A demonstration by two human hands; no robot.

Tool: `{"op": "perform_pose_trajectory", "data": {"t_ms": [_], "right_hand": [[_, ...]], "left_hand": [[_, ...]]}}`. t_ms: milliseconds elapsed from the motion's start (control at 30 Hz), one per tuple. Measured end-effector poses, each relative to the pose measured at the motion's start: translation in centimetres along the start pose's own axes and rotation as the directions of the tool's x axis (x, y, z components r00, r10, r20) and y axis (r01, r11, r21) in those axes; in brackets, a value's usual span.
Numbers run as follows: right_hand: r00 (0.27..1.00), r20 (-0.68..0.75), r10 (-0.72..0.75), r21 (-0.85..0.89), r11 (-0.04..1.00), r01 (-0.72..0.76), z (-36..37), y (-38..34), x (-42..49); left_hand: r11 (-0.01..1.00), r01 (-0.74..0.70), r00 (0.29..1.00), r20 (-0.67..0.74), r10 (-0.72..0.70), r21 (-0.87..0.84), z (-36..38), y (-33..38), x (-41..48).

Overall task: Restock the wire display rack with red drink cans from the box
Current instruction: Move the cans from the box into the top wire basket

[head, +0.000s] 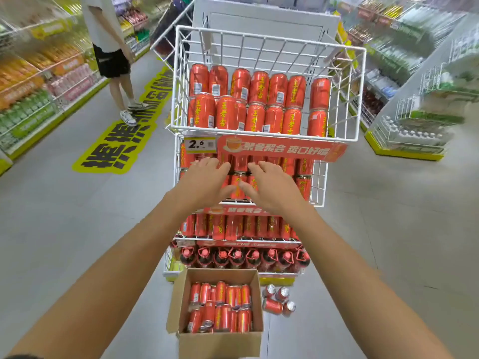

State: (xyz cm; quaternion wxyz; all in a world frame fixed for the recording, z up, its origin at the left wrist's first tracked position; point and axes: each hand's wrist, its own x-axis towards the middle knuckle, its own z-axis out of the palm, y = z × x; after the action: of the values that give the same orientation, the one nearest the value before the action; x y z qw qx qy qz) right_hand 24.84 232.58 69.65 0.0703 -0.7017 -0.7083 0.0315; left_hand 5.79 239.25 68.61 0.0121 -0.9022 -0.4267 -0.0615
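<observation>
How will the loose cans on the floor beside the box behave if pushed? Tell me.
The loose cans seem to lie on their sides on the smooth floor, so they would probably roll. As unopened-looking stock, likely heavy for their size; glossy metal may slip.

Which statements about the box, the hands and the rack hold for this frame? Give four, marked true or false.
1. The cardboard box on the floor holds red cans. True.
2. Both hands are down in the box. False: the left hand and right hand reach with fairly straight fingers to the cans on the second tier of the wire rack.
3. Loose cans lie on the floor to the right of the box. True.
4. The top basket is empty. False: it holds stacked cans, two layers high.
</observation>
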Motion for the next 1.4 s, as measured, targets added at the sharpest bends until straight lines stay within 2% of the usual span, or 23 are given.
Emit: {"op": "perform_pose_trajectory", "data": {"t_ms": [167, 300, 467, 567, 933, 1400], "right_hand": [[0.996, 0.087, -0.001, 0.062, 0.998, -0.004, 8.0, 1.6, 0.3], [0.975, 0.221, 0.023, 0.105, 0.993, -0.047, 17.5, 3.2, -0.9], [0.913, 0.405, 0.036, 0.133, 0.986, -0.097, 28.4, 4.2, -4.3], [0.877, 0.478, 0.046, 0.121, 0.986, -0.118, 32.9, 4.7, -6.1], [0.814, 0.563, 0.144, 0.138, 0.955, -0.264, 49.0, 6.9, -8.6], [0.755, 0.6, 0.264, 0.159, 0.886, -0.436, 82.1, 12.5, -7.0]], "left_hand": [[0.986, 0.089, 0.988, 0.139, -0.07, -0.138, 7.0, -0.5, -0.3], [0.961, 0.165, 0.958, 0.267, -0.102, -0.224, 16.4, -0.9, -2.6], [0.921, 0.309, 0.856, 0.491, -0.159, -0.239, 26.9, -0.1, -7.2], [0.908, 0.348, 0.804, 0.573, -0.161, -0.234, 31.6, 0.6, -9.2], [0.858, 0.45, 0.718, 0.672, -0.181, -0.249, 47.7, 1.5, -12.5], [0.811, 0.487, 0.72, 0.674, -0.163, -0.325, 81.6, -0.7, -11.6]]}}
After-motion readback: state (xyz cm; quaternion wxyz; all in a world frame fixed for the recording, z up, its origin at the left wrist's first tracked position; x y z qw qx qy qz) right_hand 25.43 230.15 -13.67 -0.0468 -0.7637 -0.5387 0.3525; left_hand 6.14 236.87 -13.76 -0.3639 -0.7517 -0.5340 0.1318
